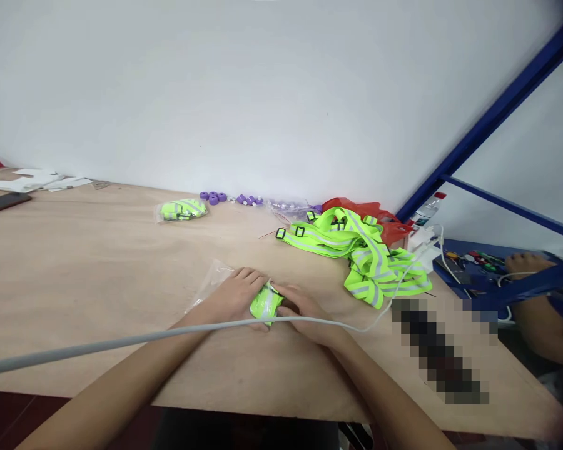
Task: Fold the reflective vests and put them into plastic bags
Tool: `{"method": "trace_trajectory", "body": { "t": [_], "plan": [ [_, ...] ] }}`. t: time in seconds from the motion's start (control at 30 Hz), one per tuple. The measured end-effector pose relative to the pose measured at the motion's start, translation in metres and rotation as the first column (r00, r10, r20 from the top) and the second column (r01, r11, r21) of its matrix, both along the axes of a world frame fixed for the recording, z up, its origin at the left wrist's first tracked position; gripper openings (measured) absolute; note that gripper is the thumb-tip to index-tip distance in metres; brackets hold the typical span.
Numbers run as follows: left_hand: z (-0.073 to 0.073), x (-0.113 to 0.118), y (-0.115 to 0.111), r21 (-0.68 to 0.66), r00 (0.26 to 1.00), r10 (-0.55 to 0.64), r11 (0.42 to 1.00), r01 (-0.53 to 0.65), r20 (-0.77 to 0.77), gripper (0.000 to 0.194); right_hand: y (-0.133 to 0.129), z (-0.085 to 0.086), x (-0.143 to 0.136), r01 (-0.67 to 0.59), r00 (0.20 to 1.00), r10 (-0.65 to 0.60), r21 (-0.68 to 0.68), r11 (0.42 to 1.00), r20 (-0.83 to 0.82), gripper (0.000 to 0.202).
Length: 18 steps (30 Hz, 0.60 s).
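A folded neon-green reflective strap (265,301) with a silver stripe lies between my two hands over the table. My left hand (237,294) grips its left side, fingers across the top and thumb at the near edge. A clear plastic bag (211,281) sticks out from beyond my left hand; whether the strap is partly in it, I cannot tell. My right hand (304,314) holds the strap's right edge with bent fingers. A white cable (169,335) passes across the view in front of both hands.
A tangled pile of green reflective straps (370,250) with black buckles lies right, before a red plastic bag (394,228). A bagged strap (182,210) and purple rolls (213,197) lie further back. A blue metal frame (492,112) and another person's arm (539,319) are at right.
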<state>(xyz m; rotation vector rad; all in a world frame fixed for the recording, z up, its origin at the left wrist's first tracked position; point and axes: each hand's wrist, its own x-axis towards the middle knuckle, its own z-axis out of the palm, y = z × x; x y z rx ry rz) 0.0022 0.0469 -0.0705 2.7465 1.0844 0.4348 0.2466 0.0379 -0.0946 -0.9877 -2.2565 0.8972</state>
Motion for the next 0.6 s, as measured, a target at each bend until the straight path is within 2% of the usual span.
{"method": "trace_trajectory", "body": {
  "t": [0.17,0.27,0.43,0.5,0.6],
  "plan": [
    [-0.004,0.002,0.003,0.000,0.999,0.027,1.000,-0.027,0.042,0.098,0.001,-0.001,0.002,-0.033,0.999,0.032,0.036,0.999,0.020,0.070],
    [0.000,0.003,0.002,-0.006,0.999,-0.005,1.000,0.005,0.043,0.095,0.001,-0.002,-0.001,-0.039,0.998,0.034,0.084,0.996,0.060,0.058],
    [0.015,0.011,-0.005,-0.034,0.999,-0.035,0.999,0.036,0.033,0.086,-0.002,-0.005,-0.016,-0.008,0.993,-0.016,0.195,0.981,0.120,0.036],
    [0.017,0.014,-0.006,-0.038,0.999,-0.023,0.999,0.024,0.026,0.083,-0.003,-0.008,-0.021,0.042,0.989,-0.078,0.260,0.965,0.126,0.034],
    [0.016,0.013,-0.006,-0.018,1.000,0.007,1.000,-0.007,-0.028,0.097,-0.001,-0.011,-0.021,0.103,0.986,-0.137,0.310,0.945,0.090,0.043]
  ]
}}
